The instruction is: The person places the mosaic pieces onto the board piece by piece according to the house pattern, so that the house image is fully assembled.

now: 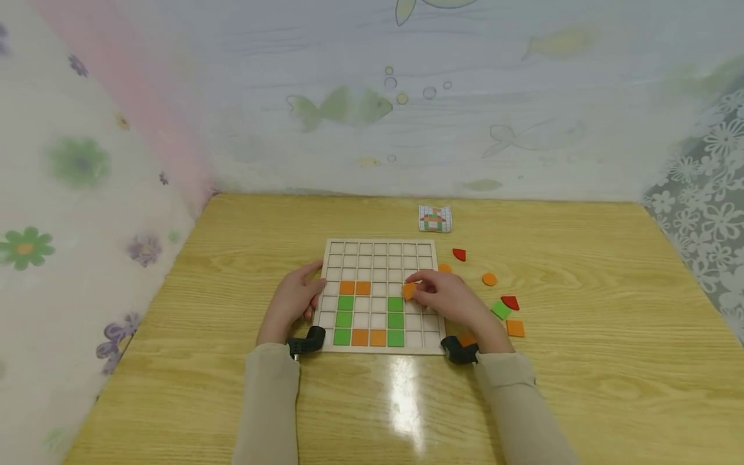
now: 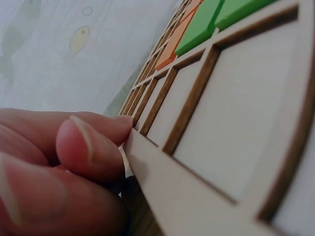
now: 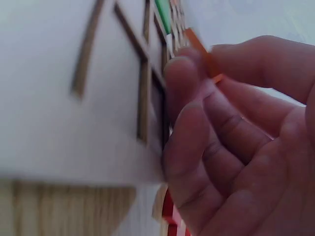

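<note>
A wooden grid board (image 1: pixel 380 350) lies flat on the table, with orange squares (image 1: pixel 363 288) and green squares (image 1: pixel 396 321) set in several of its cells. At the board's left edge my left hand (image 1: pixel 293 297) holds the rim, thumb and curled fingers against it; in the left wrist view a fingertip (image 2: pixel 125 120) touches the rim. My right hand (image 1: pixel 450 297) pinches an orange tile (image 1: pixel 409 291) above the right part of the board, next to the green column. Seen nearly edge-on in the right wrist view, the tile (image 3: pixel 204 53) is partly covered by fingers, hiding its full outline.
Right of the board lie red quarter-round pieces (image 1: pixel 459 254), an orange round piece (image 1: pixel 489 279), a green tile (image 1: pixel 501 310) and an orange square (image 1: pixel 515 328). A small pattern card (image 1: pixel 434 219) lies behind the board. Patterned walls (image 1: pixel 360 148) border the table.
</note>
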Action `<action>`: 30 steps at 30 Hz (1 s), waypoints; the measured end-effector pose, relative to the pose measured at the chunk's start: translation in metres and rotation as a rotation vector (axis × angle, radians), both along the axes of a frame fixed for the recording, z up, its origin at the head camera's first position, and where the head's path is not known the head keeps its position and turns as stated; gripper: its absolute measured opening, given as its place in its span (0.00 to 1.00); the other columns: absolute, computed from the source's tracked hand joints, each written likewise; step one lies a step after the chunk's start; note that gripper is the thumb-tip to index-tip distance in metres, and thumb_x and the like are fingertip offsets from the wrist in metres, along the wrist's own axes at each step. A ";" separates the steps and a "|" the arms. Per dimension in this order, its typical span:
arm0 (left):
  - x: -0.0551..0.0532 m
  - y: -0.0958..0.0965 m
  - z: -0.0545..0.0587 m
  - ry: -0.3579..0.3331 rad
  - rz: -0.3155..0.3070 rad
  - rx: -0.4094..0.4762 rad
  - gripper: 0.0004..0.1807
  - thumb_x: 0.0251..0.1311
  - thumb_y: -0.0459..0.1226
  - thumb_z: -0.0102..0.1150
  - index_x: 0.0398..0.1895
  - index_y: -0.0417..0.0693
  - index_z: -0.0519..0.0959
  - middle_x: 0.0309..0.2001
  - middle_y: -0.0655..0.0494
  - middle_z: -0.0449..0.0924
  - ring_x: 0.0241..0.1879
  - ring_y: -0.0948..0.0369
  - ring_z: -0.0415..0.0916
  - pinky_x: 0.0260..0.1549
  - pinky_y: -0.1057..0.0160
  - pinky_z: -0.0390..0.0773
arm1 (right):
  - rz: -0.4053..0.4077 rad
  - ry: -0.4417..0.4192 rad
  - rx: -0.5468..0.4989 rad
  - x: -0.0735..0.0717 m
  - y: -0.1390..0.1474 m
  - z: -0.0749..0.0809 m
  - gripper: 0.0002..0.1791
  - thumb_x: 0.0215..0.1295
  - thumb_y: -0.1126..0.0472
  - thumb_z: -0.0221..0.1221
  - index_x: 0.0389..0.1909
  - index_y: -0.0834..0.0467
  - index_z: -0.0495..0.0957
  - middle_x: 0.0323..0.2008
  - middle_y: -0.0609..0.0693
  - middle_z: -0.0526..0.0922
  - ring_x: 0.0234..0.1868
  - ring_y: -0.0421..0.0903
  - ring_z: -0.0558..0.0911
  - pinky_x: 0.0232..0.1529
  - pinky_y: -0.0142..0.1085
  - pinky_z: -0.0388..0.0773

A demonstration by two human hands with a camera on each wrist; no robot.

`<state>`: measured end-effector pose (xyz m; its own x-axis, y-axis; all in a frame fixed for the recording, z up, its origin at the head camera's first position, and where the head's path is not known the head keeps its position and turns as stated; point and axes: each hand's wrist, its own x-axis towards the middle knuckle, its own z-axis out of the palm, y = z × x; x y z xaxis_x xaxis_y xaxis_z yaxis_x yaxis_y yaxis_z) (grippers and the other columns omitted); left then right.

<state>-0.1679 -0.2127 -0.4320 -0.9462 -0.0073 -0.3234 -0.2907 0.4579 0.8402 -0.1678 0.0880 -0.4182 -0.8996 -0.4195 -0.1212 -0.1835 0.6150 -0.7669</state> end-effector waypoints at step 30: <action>0.001 0.000 0.000 0.016 -0.010 -0.016 0.25 0.61 0.44 0.50 0.63 0.64 0.62 0.14 0.50 0.69 0.07 0.61 0.61 0.07 0.64 0.67 | 0.087 -0.064 0.000 -0.020 -0.024 0.004 0.14 0.59 0.60 0.54 0.47 0.52 0.76 0.30 0.45 0.76 0.30 0.43 0.73 0.34 0.35 0.70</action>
<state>-0.1670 -0.2127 -0.4321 -0.9513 -0.0024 -0.3083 -0.2725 0.4741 0.8372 -0.1874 0.0637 -0.4146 -0.8504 -0.4955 -0.1770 -0.1869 0.5989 -0.7787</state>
